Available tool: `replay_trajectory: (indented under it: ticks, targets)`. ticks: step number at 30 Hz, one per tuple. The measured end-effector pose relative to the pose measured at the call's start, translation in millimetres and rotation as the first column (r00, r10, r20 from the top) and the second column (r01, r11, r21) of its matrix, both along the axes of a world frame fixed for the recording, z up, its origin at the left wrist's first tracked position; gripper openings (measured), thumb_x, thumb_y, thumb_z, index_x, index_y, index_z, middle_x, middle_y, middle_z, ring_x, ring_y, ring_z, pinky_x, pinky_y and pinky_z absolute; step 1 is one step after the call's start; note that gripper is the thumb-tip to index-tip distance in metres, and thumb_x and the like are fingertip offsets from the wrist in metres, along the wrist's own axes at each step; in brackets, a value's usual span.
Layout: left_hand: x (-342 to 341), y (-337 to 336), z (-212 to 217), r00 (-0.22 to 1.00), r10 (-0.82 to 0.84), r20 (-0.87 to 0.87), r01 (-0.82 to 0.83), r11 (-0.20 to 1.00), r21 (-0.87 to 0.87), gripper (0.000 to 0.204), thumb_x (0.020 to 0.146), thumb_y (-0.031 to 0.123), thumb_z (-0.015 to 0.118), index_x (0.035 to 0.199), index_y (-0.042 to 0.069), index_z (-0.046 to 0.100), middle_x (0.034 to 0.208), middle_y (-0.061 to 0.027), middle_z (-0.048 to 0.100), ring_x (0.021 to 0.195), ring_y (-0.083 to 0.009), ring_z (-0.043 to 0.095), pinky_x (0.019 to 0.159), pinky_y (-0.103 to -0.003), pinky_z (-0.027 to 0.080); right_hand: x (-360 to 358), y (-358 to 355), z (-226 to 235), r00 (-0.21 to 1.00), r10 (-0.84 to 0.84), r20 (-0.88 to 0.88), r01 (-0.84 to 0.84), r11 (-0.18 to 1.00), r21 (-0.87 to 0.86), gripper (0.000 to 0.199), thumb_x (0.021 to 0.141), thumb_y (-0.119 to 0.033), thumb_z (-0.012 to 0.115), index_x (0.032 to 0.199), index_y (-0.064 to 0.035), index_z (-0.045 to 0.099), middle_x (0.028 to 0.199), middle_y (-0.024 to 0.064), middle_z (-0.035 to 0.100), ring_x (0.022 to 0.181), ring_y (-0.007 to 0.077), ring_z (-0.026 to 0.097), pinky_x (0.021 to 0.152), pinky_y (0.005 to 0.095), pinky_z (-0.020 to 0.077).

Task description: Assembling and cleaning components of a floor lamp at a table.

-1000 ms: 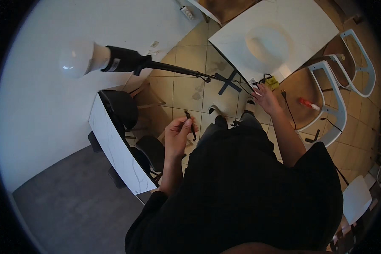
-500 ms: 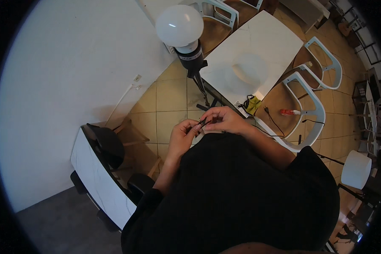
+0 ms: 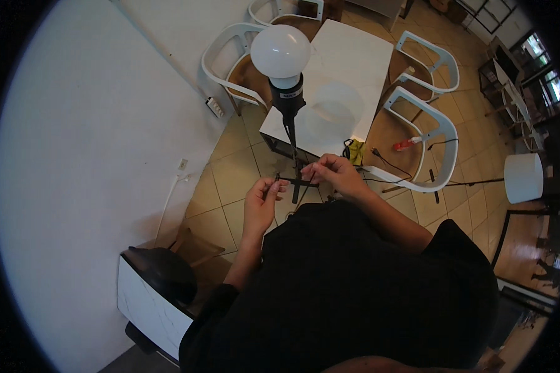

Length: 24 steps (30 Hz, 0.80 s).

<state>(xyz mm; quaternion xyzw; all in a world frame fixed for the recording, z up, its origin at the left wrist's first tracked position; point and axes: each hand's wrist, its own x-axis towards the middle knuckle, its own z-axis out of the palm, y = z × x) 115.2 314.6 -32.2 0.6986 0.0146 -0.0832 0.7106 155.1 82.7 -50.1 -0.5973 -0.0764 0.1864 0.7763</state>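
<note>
My left hand [image 3: 260, 205] is closed in a pinch, with a small dark piece [image 3: 278, 178] at its fingertips, too small to name. A short gap away on the right, my right hand [image 3: 333, 173] pinches a thin black cord [image 3: 305, 194] that hangs below its fingers. Just beyond both hands stands a black light stand [image 3: 290, 133], its legs on the floor. On top of it a large white globe bulb [image 3: 281, 53] sits in a black socket [image 3: 287, 93].
A white marble-look table [image 3: 348, 56] lies ahead, with white-framed chairs around it. The nearest chair [image 3: 392, 140] holds a cord and a red-and-white item [image 3: 407, 143]. A yellow-and-black item [image 3: 354, 151] lies by the table edge. A white-shaded lamp [image 3: 523, 178] stands right, a black chair [image 3: 162, 273] left.
My hands, which were together at a small black piece, have moved apart. The view has turned, so the bulb and stand appear shifted.
</note>
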Motion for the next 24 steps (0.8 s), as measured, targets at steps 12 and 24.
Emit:
replay_trajectory:
  ticks: [12, 24]
  targets:
    - [45, -45, 7, 0.999, 0.036, 0.018, -0.035, 0.998, -0.060, 0.013, 0.102, 0.014, 0.052, 0.099, 0.003, 0.058, 0.067, 0.0064, 0.043, 0.056, -0.0027, 0.033, 0.050, -0.020, 0.027, -21, -89, -61, 0.861, -0.426, -0.279, 0.438, 0.899, -0.023, 0.025, 0.101, -0.027, 0.056, 0.102, -0.0046, 0.067, 0.075, -0.0002, 0.058, 0.065, 0.0085, 0.050, 0.060, 0.0256, 0.0445]
    - [48, -160, -14, 0.898, -0.425, -0.112, 0.423, 0.767, 0.482, 0.010, 0.090, 0.005, 0.065, 0.092, -0.004, 0.061, 0.074, -0.0087, 0.050, 0.065, -0.0148, 0.049, 0.058, -0.029, 0.038, 42, -137, -55, 0.955, 0.295, -0.006, -0.285, 0.929, 0.237, 0.015, 0.097, -0.014, 0.061, 0.103, -0.0013, 0.067, 0.091, 0.0025, 0.068, 0.084, 0.0089, 0.061, 0.076, 0.0255, 0.0494]
